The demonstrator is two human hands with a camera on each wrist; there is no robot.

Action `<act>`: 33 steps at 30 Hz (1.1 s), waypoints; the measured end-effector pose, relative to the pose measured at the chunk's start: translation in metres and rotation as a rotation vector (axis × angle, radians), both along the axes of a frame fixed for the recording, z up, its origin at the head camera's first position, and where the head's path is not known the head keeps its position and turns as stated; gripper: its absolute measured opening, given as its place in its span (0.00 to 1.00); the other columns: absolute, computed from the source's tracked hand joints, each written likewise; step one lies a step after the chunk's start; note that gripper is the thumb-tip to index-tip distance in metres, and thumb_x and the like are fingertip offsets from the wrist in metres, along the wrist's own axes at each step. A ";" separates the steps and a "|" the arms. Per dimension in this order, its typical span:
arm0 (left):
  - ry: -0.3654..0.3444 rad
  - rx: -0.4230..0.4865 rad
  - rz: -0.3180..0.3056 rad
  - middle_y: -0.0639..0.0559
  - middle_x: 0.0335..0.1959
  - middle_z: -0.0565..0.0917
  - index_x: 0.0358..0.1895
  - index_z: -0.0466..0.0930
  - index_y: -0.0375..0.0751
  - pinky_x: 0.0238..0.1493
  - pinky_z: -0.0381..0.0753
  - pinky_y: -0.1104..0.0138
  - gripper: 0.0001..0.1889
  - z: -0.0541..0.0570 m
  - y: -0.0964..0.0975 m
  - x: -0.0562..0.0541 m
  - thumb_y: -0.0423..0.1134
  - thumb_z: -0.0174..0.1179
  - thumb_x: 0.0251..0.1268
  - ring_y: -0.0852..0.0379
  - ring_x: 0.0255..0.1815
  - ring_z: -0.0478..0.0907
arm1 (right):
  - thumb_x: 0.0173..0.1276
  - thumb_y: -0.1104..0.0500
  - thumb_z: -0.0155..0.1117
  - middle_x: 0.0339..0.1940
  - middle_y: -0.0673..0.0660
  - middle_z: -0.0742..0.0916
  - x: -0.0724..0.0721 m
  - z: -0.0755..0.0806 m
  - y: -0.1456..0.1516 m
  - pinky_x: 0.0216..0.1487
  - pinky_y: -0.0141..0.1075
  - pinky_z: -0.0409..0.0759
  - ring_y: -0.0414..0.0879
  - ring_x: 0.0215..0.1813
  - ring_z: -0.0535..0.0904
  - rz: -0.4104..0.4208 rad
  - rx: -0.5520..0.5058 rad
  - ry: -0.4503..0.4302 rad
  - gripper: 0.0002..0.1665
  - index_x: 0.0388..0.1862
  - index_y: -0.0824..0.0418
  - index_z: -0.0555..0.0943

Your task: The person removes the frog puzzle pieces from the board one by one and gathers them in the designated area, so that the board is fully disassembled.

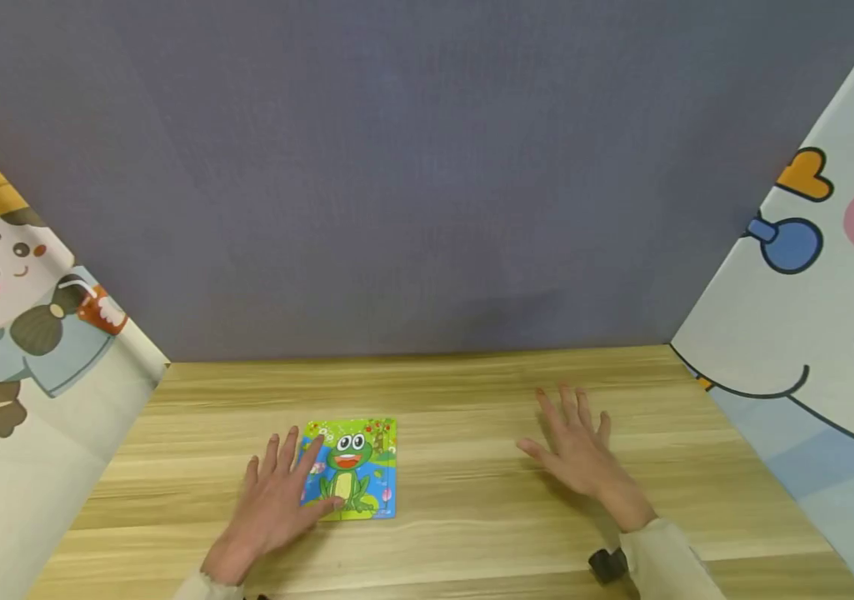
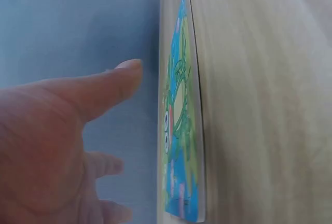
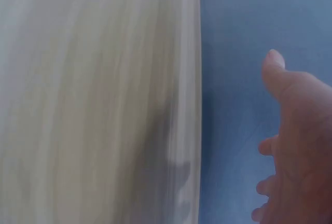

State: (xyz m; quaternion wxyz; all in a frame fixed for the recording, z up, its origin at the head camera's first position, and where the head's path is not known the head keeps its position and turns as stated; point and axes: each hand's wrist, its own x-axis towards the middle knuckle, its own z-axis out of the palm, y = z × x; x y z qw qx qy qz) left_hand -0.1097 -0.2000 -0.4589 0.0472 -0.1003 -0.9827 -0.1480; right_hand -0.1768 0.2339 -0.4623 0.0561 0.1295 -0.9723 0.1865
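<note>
Frog-picture board [image 1: 357,471] flat on table [image 1: 471,467], left hand [image 1: 272,498] the nearer.
Board squarish, no clear long axis; nearer the table's left edge than its right, sides roughly square to the far edge. Lies to the left hand's thumb side, thumb and forefinger over it, thumb clear of the surface. Right hand [image 1: 580,457] well apart, toward right edge. Both hands spread, gripping nothing.

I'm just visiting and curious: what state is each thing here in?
Frog board: flat on the table, picture side up, partly covered in the head view.
Left grip: fingers apart, raised over the board's left side, holding nothing.
Right grip: fingers spread, raised above the table, holding nothing.
</note>
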 end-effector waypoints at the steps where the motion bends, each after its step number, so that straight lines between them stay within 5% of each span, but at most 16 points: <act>1: -0.013 0.003 -0.005 0.26 0.77 0.57 0.76 0.62 0.43 0.67 0.55 0.24 0.48 -0.001 -0.001 0.001 0.68 0.63 0.57 0.20 0.76 0.53 | 0.70 0.33 0.57 0.81 0.76 0.52 0.000 0.000 -0.003 0.65 0.84 0.41 0.79 0.80 0.42 0.008 -0.010 -0.002 0.51 0.82 0.55 0.54; 13: -0.194 0.085 -0.063 0.23 0.77 0.54 0.75 0.64 0.38 0.70 0.55 0.27 0.51 -0.009 -0.005 0.007 0.62 0.72 0.50 0.18 0.75 0.53 | 0.70 0.33 0.57 0.78 0.70 0.65 -0.005 0.002 -0.049 0.67 0.80 0.55 0.73 0.78 0.59 0.088 -0.012 0.012 0.46 0.77 0.59 0.65; 33: -0.174 0.081 -0.050 0.22 0.76 0.56 0.75 0.64 0.39 0.71 0.55 0.28 0.45 -0.013 -0.012 0.009 0.59 0.67 0.58 0.23 0.77 0.53 | 0.71 0.34 0.58 0.71 0.68 0.75 -0.009 0.002 -0.100 0.69 0.68 0.67 0.66 0.73 0.71 0.184 -0.059 -0.059 0.42 0.73 0.60 0.69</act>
